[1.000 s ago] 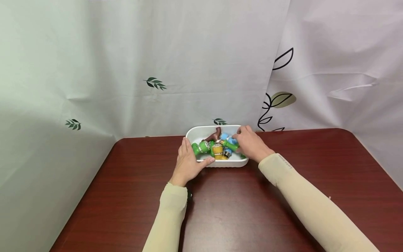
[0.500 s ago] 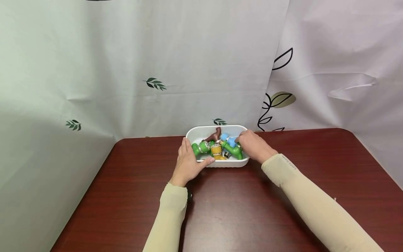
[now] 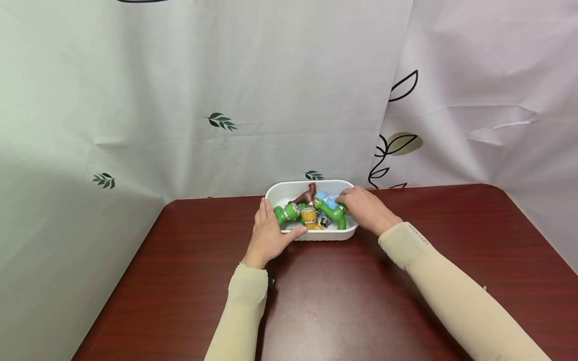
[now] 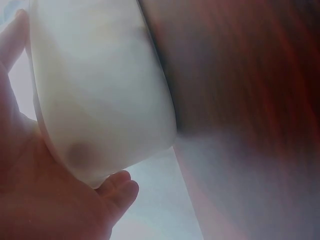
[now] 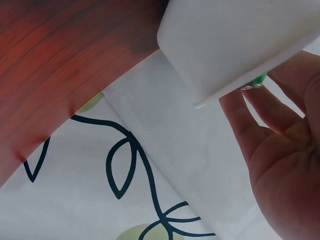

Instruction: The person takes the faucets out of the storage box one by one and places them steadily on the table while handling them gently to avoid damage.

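A white tub (image 3: 325, 235) at the table's back holds several colourful tap-like plastic fittings. My left hand (image 3: 266, 233) rests against its left end, fingers straight along the side and thumb over the front rim; in the left wrist view the hand (image 4: 55, 190) spans the tub's end. My right hand (image 3: 367, 208) reaches over the right end, pinching the far end of a green tap (image 3: 333, 213) with a brass tip. In the right wrist view its green ribbed knob (image 5: 260, 78) shows by the fingers. Beside it lie blue (image 3: 331, 202), yellow (image 3: 309, 215), brown (image 3: 308, 193) and another green fitting (image 3: 286, 212).
The dark red table (image 3: 203, 281) reaches back to a pale curtain (image 3: 280, 100) with a leaf print, right behind the tub. Pale sleeves (image 3: 447, 281) cover both forearms.
The green tap under my right hand has swung round and settled with its bent end towards the tub's front right. My right hand has shifted slightly right and down. My left hand stays put.
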### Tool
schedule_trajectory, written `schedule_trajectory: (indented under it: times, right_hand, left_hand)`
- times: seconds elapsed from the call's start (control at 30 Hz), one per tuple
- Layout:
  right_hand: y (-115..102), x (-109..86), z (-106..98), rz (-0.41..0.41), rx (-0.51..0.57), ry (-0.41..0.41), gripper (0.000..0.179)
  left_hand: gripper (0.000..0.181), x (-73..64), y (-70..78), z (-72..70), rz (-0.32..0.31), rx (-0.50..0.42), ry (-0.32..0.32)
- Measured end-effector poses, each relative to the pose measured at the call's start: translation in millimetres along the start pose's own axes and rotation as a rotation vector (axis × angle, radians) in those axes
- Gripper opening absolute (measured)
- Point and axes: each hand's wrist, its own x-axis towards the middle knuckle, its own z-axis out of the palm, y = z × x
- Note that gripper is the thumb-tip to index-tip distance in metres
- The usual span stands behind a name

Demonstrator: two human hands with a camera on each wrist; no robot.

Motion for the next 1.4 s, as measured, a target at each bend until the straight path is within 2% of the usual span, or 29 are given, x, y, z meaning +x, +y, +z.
schedule_trajectory:
  times: [0.3, 0.93, 1.2, 1.4]
  right_hand:
    - [-1, -0.3, -3, 0.007, 0.049, 0.027, 0.033]
    - [7, -15.4, -10, 0.068, 0.154, 0.184, 0.037]
    - [9, -21.8, -15, 0.147, 0.161, 0.183, 0.039]
    - [12, -27.3, -19, 0.147, 0.152, 0.208, 0.039]
  left_hand:
    - [0.129, 0.3, -0.4, 0.4, 0.004, 0.000, 0.001]
    - [0.128, 0.5, -1.3, -1.9, 0.005, -0.019, 0.003]
    - [0.128, -1.3, 1.5, -0.8, 0.001, -0.029, -0.008]
    - [0.129, -1.8, 2.6, -1.5, 0.000, -0.036, -0.005]
